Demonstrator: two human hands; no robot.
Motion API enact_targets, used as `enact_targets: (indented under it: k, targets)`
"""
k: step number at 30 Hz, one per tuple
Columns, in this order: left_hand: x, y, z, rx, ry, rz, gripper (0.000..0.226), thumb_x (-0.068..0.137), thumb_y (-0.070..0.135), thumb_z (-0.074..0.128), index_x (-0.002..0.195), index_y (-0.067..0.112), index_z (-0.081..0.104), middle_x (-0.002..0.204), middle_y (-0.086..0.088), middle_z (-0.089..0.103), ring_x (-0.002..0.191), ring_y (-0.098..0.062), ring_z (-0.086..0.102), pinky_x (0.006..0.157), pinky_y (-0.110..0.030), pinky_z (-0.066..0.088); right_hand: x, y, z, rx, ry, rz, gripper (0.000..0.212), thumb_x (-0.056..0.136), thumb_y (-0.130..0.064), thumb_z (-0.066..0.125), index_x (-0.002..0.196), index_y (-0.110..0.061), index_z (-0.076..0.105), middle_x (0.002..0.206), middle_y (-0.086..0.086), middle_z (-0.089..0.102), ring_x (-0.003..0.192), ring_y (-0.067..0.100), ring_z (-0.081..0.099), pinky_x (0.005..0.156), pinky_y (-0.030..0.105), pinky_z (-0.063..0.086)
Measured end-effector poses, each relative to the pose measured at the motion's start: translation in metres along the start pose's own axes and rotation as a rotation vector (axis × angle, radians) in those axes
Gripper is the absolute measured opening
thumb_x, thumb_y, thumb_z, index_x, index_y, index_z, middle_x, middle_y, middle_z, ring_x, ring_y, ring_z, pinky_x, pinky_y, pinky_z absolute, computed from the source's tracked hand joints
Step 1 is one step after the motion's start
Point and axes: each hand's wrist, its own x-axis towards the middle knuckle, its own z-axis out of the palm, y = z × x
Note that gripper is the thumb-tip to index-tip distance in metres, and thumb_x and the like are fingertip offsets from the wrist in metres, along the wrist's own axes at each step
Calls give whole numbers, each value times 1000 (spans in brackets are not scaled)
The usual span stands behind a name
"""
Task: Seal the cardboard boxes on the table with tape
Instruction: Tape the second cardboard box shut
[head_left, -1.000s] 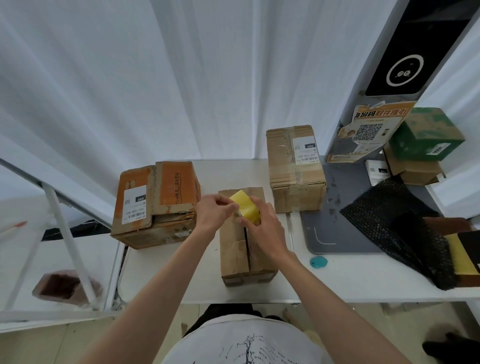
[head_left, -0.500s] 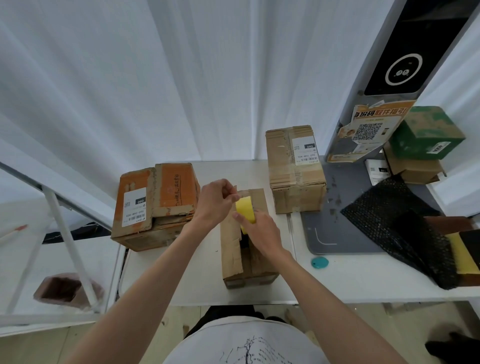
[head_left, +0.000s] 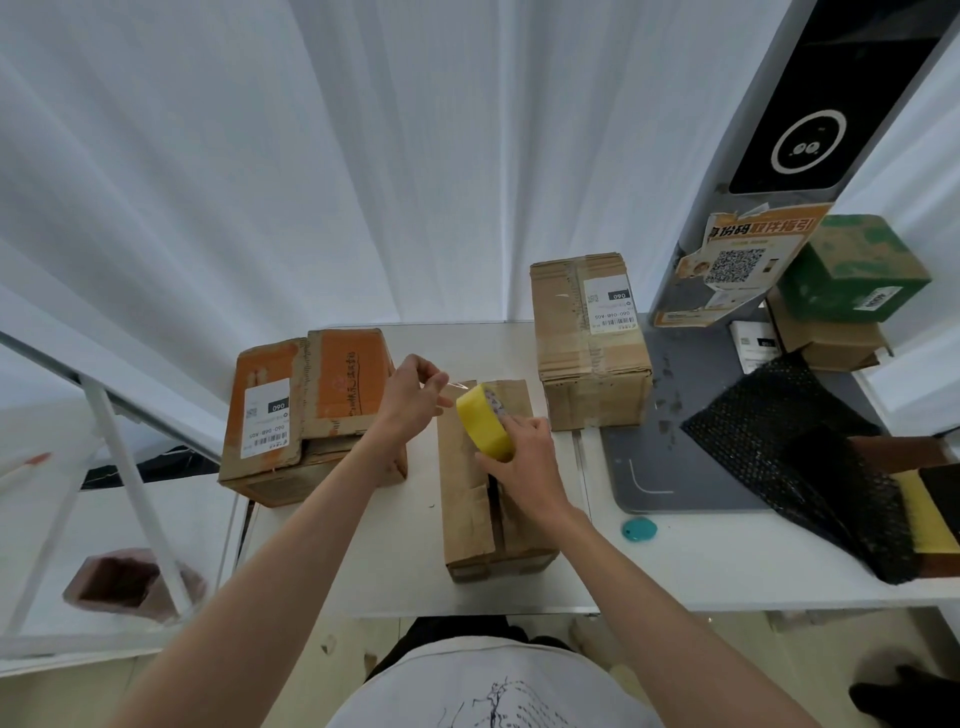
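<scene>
Nearest to us lies the narrow box (head_left: 470, 493), long end toward our body on the white table (head_left: 405, 566), its two top flaps meeting along a dark open seam that is not yet taped. Our judgement is that the step in hand is drawing out a first length of tape to start that seam at the far end. To do it well we should keep the strip taut and level, lay its free end a little over the far edge of the box so that it grips the end wall, then draw the roll straight toward us along the seam while pressing the flaps together, so that the tape bridges both flaps evenly and does not wrinkle or fold onto itself. Just above the middle of the box, our right hand (head_left: 522, 460) grips the yellow tape roll (head_left: 485, 423), fingers curled round its near rim, the roll standing on edge over the box's far half. A little further and to the left, our left hand (head_left: 410, 402) pinches the free end of the clear tape strip (head_left: 457, 385) between thumb and fingertips, the other fingers loosely curled; the strip is short and hard to make out. Beyond, an orange box (head_left: 311, 410) sits at far left and a taped brown box (head_left: 589, 343) at far right, both apart from our hands.
</scene>
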Motion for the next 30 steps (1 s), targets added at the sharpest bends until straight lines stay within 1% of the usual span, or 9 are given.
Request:
enact_targets:
  k: [3, 7, 11, 15, 18, 20, 25, 28, 30]
  targets:
    - [3, -2, -2, -68, -2, -22, 7, 105, 12, 52, 100, 10, 48, 106, -13, 56, 85, -25, 74, 79, -40, 62, -2, 0, 3, -89, 89, -161, 46, 84, -24, 81, 126, -16, 65, 128, -3, 60, 125, 13, 39, 106, 39, 42]
    - [7, -4, -7, -96, -12, -36, 9, 105, 12, 52, 97, 12, 48, 105, -13, 53, 87, -28, 73, 68, -32, 61, 4, -6, 5, -174, 49, -354, 35, 87, -5, 75, 121, -13, 71, 133, 0, 63, 137, 21, 43, 114, 42, 40]
    - [11, -5, -16, 2, 56, 45, 10, 103, 17, 56, 95, 15, 51, 96, -5, 58, 83, -17, 63, 66, -23, 51, 15, -10, 6, -150, 42, -410, 31, 86, -2, 75, 116, -11, 74, 141, 3, 59, 143, 24, 40, 116, 37, 37]
    - [14, 3, -24, 39, 110, 171, 10, 100, 18, 62, 93, 19, 55, 84, 5, 58, 70, -6, 50, 67, -21, 40, 22, -12, 6, 81, -39, -295, 43, 84, -17, 81, 125, -12, 69, 141, -6, 57, 137, 15, 45, 112, 31, 40]
    - [14, 8, -27, 70, 105, 228, 9, 99, 17, 64, 94, 17, 57, 85, 6, 59, 72, -5, 51, 69, -18, 40, 21, -17, 6, 228, -123, -169, 31, 83, -43, 79, 112, -44, 69, 118, -30, 61, 113, 2, 57, 91, 20, 47]
    - [15, 9, -27, 100, 90, 242, 9, 99, 16, 64, 93, 16, 58, 85, 5, 59, 72, -5, 51, 67, -17, 39, 21, -17, 7, 234, -165, -93, 23, 78, -67, 69, 97, -57, 62, 103, -23, 65, 100, 7, 60, 81, 23, 49]
    - [27, 6, -21, 185, 52, 234, 6, 98, 13, 65, 96, 11, 59, 85, 3, 59, 73, -4, 51, 64, -10, 40, 18, -17, 9, 302, -187, -34, 46, 76, -71, 66, 89, -27, 64, 86, -1, 65, 77, 12, 60, 67, 29, 48]
    - [43, 6, -19, 231, 29, 213, 7, 98, 13, 66, 97, 8, 61, 84, 4, 59, 74, -5, 51, 62, -9, 40, 18, -18, 4, 420, -177, -2, 46, 84, -51, 75, 93, -6, 70, 88, 9, 72, 84, 26, 68, 79, 49, 56]
    - [53, 8, -17, 260, -7, 204, 8, 97, 13, 67, 98, 7, 62, 84, 3, 59, 74, -8, 51, 64, -15, 39, 20, -18, -1, 477, -173, 34, 46, 83, -47, 76, 93, -2, 72, 89, 11, 75, 88, 30, 70, 85, 52, 57]
